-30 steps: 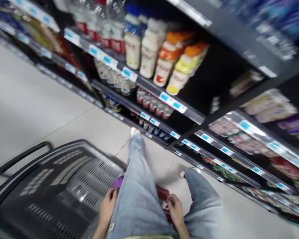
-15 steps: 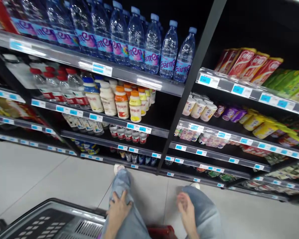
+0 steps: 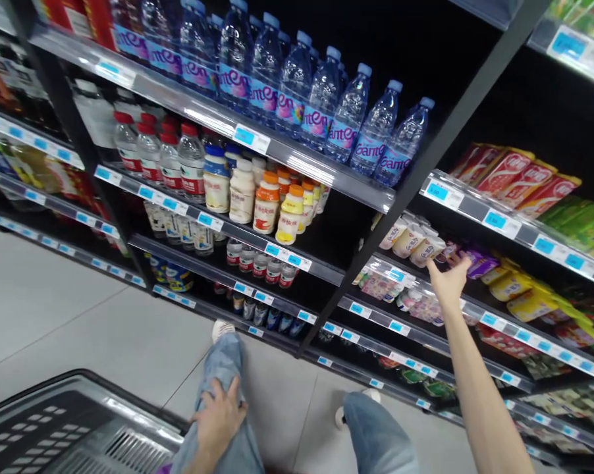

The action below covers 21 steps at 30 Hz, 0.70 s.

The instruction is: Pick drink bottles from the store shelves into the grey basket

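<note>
My right hand reaches into a shelf on the right, thumb and fingers apart around nothing I can see. Its thumb is beside a row of white cups with pale labels. Its fingertips are near purple packs; whether they touch is unclear. Part of a dark-topped cup shows between the thumb and fingers. Lower down, my left hand lies spread on the knee of my blue jeans.
A grey shopping basket stands at lower left. Water bottles line the upper shelf, with milk-drink bottles below. Red cartons sit above my right hand and yellow cups to its right. A black upright divides the shelves.
My right hand has risen from beside the right knee to the shelf with the white cups, its fingers spreading. My left hand stays on the knee. The view has shifted and tilted.
</note>
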Tool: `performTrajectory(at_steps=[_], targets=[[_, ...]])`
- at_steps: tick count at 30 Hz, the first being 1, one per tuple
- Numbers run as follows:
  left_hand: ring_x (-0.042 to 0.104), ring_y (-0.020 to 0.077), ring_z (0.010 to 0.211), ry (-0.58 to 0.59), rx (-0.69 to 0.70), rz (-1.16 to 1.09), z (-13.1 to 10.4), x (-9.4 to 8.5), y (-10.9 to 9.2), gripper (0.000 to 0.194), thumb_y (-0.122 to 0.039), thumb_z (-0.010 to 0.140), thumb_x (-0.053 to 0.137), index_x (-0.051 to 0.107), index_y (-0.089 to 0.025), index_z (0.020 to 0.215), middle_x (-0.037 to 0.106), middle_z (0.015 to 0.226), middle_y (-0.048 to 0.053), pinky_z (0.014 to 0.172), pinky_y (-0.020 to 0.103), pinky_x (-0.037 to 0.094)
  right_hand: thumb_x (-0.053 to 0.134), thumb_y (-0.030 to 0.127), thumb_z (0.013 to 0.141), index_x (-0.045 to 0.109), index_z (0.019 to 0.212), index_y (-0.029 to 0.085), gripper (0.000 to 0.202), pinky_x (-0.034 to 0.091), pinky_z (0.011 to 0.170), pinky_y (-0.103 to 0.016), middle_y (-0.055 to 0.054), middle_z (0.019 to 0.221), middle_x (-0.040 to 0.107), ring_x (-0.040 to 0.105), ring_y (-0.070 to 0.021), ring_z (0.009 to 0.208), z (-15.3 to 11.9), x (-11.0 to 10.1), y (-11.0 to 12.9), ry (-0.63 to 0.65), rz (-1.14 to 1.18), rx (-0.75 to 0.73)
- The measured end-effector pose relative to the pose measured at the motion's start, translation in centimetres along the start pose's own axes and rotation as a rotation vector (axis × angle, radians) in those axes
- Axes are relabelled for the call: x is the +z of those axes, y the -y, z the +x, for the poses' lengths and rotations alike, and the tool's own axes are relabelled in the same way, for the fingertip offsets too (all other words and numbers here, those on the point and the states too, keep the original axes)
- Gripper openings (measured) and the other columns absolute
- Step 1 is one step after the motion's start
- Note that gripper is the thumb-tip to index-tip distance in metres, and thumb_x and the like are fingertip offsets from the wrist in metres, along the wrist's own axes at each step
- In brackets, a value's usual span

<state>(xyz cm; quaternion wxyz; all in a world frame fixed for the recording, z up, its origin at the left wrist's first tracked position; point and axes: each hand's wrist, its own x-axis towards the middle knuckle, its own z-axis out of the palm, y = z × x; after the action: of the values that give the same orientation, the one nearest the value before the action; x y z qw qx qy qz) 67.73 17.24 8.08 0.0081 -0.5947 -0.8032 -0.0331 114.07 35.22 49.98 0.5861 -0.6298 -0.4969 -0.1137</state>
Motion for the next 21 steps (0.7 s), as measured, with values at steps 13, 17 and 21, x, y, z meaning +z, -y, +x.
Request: performTrajectory(at_steps=[13, 17, 21], targets=[[0.057, 0.0484, 0.116, -0.035, 0.049, -0.007, -0.1, 0.9, -0.6, 0.05, -0.03, 0.095, 0.056, 0.076, -0.018, 0.14, 0.059, 0.14, 0.033, 0.073, 0.064, 0.06, 0.084, 0.062, 0.075, 0.038, 0.161, 0.014, 0.108, 0.049, 0.114, -0.057, -0.027, 0.14, 0.068, 0.066, -0.0447, 0.132, 1.9, 3.6, 1.0, 0.234, -0.501, 0.394], [0.056, 0.0492, 0.118, -0.015, 0.05, -0.012, 0.1, 1.0, -0.9, 0.051, -0.029, 0.095, 0.055, 0.075, -0.017, 0.14, 0.057, 0.141, 0.033, 0.075, 0.064, 0.059, 0.087, 0.058, 0.073, 0.043, 0.156, 0.014, 0.103, 0.048, 0.116, -0.057, -0.025, 0.14, 0.068, 0.066, -0.0441, 0.133, 2.0, 3.9, 0.6, 0.184, -0.495, 0.408], [0.055, 0.049, 0.119, -0.001, 0.04, -0.016, 0.1, 1.3, -0.9, 0.054, -0.03, 0.093, 0.056, 0.074, -0.017, 0.142, 0.058, 0.142, 0.032, 0.074, 0.063, 0.059, 0.089, 0.052, 0.075, 0.046, 0.147, 0.012, 0.093, 0.048, 0.118, -0.059, -0.027, 0.136, 0.069, 0.066, -0.0449, 0.132, 0.8, 4.1, 1.0, 0.002, -0.356, 0.378]])
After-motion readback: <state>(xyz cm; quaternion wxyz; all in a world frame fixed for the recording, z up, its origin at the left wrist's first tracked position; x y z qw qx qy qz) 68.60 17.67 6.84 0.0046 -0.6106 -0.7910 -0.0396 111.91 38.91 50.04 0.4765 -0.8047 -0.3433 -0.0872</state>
